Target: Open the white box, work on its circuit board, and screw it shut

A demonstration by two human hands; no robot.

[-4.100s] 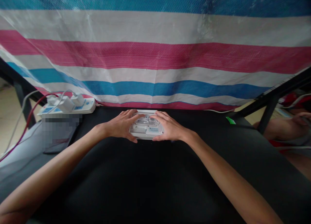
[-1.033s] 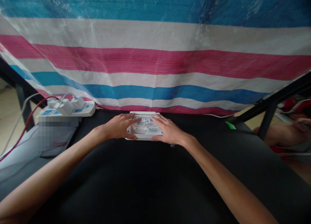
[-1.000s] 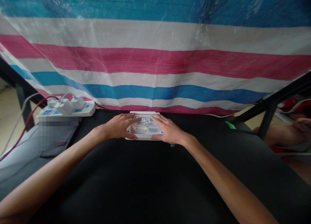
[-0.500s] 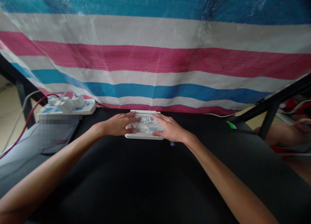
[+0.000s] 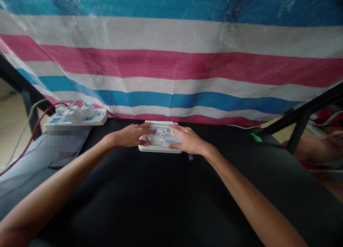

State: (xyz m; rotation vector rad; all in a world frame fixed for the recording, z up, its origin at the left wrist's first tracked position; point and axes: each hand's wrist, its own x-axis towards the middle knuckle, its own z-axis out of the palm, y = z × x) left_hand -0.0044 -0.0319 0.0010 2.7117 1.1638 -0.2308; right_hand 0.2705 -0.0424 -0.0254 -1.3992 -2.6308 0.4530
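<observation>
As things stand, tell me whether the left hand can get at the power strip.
Probably yes: the left hand touches the white vented device, and black tabletop lies toward the power strip, with no obstacle visible between.

Black tabletop (image 5: 160, 197). White vented router (image 5: 161, 142) lies near far edge, label side up; small purplish object (image 5: 190, 156) just right of it. Far left: white power strip (image 5: 99, 117), dark flat item (image 5: 83, 140) just in front. Far right: green scrap (image 5: 256, 137).
</observation>
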